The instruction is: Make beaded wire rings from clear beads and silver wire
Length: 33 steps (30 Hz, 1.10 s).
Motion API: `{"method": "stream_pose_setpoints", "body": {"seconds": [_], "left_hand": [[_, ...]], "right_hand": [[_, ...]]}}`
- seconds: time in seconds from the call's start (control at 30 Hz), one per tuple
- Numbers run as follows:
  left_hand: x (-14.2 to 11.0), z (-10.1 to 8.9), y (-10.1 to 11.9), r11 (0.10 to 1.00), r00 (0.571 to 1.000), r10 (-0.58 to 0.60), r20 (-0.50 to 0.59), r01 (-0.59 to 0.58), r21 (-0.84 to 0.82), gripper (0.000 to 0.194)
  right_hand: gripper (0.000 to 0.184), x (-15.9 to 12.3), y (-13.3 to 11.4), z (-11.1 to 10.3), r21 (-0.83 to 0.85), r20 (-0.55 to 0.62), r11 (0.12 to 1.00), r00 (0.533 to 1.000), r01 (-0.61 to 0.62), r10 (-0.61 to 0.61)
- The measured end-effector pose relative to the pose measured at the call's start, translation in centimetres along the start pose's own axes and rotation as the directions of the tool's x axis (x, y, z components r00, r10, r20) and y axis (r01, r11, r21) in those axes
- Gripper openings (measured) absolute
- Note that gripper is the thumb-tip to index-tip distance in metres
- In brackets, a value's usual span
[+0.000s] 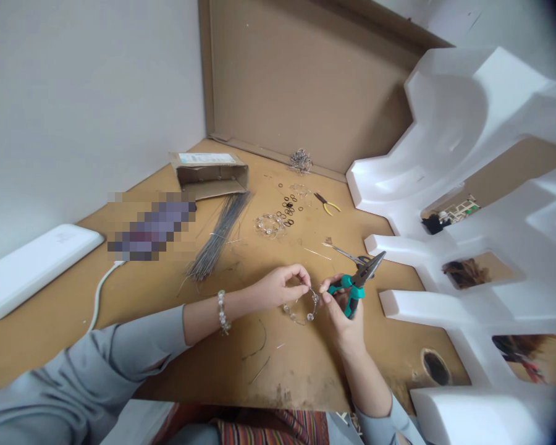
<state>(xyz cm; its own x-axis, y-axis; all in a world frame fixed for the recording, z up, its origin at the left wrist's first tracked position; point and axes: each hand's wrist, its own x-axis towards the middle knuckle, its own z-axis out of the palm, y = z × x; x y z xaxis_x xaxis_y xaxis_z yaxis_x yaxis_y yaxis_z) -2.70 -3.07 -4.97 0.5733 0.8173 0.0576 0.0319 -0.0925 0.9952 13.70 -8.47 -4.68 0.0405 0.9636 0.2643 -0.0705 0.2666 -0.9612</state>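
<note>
My left hand (pixel 278 289) pinches the upper part of a wire ring with clear beads (pixel 310 316) between thumb and fingertips. The ring hangs over the table, between my two hands. My right hand (pixel 349 327) is closed around long-nose pliers (pixel 354 285) with teal and black handles, their jaws pointing up and right, away from the ring. Its thumb and forefinger tips come close to the ring's right side; whether they grip the wire I cannot make out. Below lie loose wire pieces (pixel 259 369).
A bundle of grey wires (pixel 215 247) lies left, by an open cardboard box (pixel 213 181). Small dark rings (pixel 287 207), another beaded ring (pixel 269 225), yellow-handled pliers (pixel 327 204) and scissors (pixel 349 254) lie beyond my hands. White foam packaging (pixel 445 309) borders the right.
</note>
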Motion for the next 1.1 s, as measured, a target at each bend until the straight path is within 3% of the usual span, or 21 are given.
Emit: {"method": "stream_pose_setpoints", "body": {"seconds": [0.2,0.37,0.53,0.77,0.87,1.0,1.1], "left_hand": [[0.0,-0.2,0.5,0.975,0.992,0.119,-0.049,-0.107,0.196,0.006],[-0.1,-0.3,0.6,0.941,0.971,0.238,0.034,-0.239,0.239,0.013],[-0.3,-0.1,0.8,0.971,0.98,0.197,0.019,-0.198,0.134,0.016],[-0.5,0.0,0.7,0.969,0.979,0.202,-0.02,-0.196,0.153,0.013],[-0.6,0.0,0.6,0.952,0.973,0.227,-0.042,-0.213,0.219,0.012],[-0.5,-0.2,0.5,0.895,0.946,0.321,-0.046,-0.287,0.341,0.011],[-0.4,-0.4,0.5,0.836,0.915,0.401,-0.053,-0.342,0.429,0.011]], "right_hand": [[0.022,-0.2,0.2,0.0,-0.012,-0.025,1.0,1.0,0.006,-0.007],[0.025,-0.1,0.1,0.0,0.054,-0.047,0.999,0.999,0.004,-0.001],[0.027,0.0,0.1,0.0,0.118,-0.04,0.993,0.999,-0.016,0.021],[0.027,0.1,-0.1,0.3,0.078,-0.031,0.997,0.999,-0.02,0.022],[0.028,0.0,0.0,-0.2,-0.009,-0.04,1.0,0.999,-0.022,0.022],[0.034,-1.1,-1.2,-2.7,-0.244,-0.045,0.97,0.999,0.012,-0.024],[0.038,-2.6,-3.4,-4.9,-0.578,0.072,0.815,0.997,0.04,0.002]]}}
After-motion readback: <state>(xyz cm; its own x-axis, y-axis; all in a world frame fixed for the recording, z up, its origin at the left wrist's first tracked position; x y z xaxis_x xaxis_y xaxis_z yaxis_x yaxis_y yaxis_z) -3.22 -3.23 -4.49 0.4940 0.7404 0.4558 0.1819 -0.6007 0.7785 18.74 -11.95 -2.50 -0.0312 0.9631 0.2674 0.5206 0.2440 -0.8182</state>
